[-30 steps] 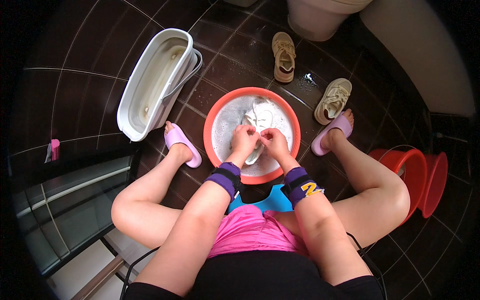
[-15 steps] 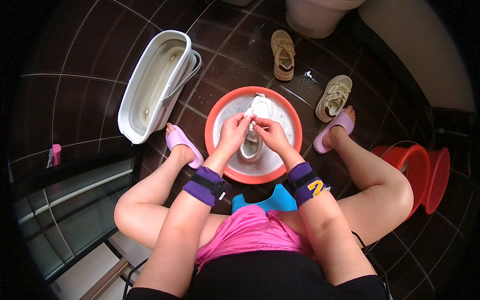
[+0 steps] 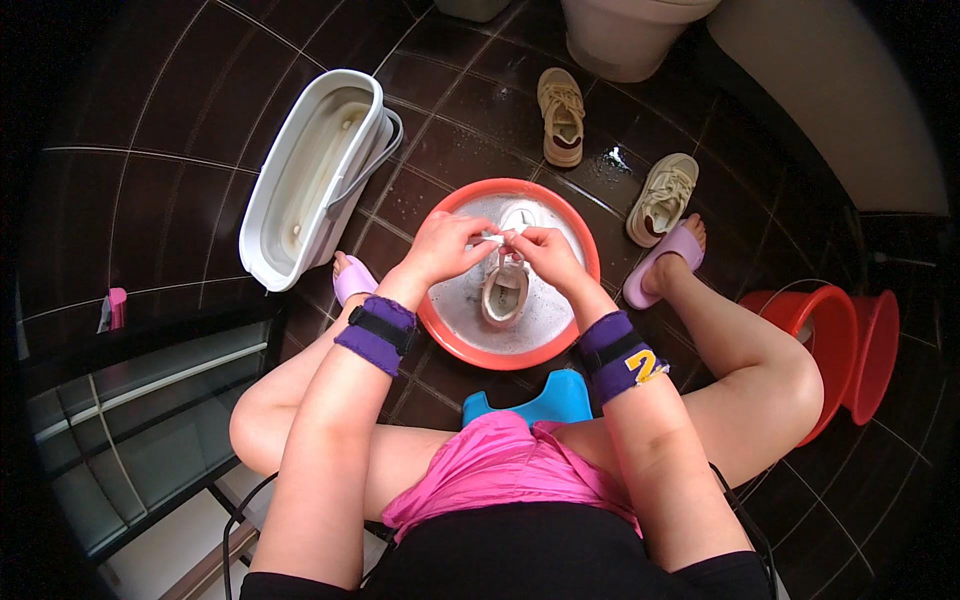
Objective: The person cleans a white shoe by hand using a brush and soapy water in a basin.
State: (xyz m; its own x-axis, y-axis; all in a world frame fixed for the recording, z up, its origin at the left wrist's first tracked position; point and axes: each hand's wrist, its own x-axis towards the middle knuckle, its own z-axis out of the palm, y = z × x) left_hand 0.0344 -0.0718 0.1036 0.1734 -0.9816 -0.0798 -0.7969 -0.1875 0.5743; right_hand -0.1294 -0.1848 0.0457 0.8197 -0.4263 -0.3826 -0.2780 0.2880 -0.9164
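Note:
A white shoe lies in a round orange-red basin of cloudy, sudsy water, its heel opening toward me. Over its tongue, my left hand pinches a white shoelace between thumb and fingers. On the other side of the lace, my right hand is also closed, thumb and forefinger gripping it close to the left fingertips. Part of the shoe's lacing is hidden beneath my fingers.
Two cream sneakers stand on the wet dark tiles beyond the basin. A long grey-white bucket holding murky water is at left. Red buckets sit at right, a blue stool before me, and a toilet at the back.
My left hand has moved left and a little up, its wrist swinging outward, drawing the lace sideways. My right hand stays nearly in place, still pinching.

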